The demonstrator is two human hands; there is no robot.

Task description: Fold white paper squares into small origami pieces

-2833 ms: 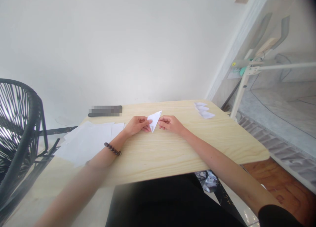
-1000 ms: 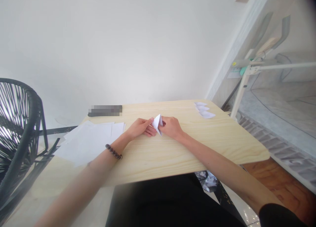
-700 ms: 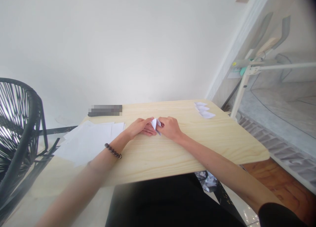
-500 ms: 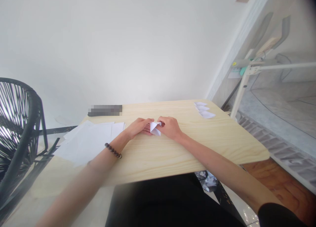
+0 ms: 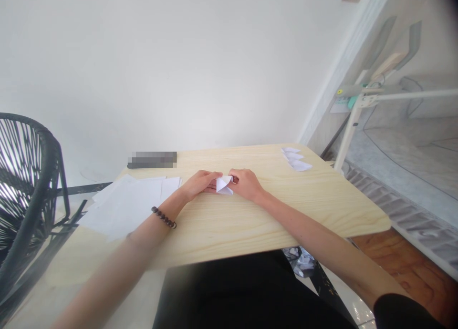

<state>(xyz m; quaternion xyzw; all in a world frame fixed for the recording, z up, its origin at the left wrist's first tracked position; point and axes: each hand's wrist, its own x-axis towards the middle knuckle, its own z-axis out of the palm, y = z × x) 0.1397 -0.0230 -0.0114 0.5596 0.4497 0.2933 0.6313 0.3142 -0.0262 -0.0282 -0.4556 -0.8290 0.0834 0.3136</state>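
Observation:
A small piece of folded white paper [image 5: 224, 185] is held between my two hands, just above the middle of the table [image 5: 222, 233]. My left hand [image 5: 201, 183], with a dark bead bracelet [image 5: 163, 217] on its wrist, grips the paper's left edge, thumb on top and fingers beneath. From the other side, my right hand [image 5: 246, 183] pinches the right edge; its fingertips are partly hidden. At the far right of the tabletop lie several folded white paper pieces [image 5: 299, 165], one overlapping another.
Loose white sheets [image 5: 132, 205] lie spread at the table's left. Behind them is a dark, blurred-out object [image 5: 153, 159]. A black woven chair [image 5: 46, 143] stands at left, and a white metal frame [image 5: 348, 133] at right. Crumpled silvery material [image 5: 303, 263] shows below the front edge.
The folded paper has tilted slightly and its lower edge sits a little higher. Both hands keep their hold, almost in the same place.

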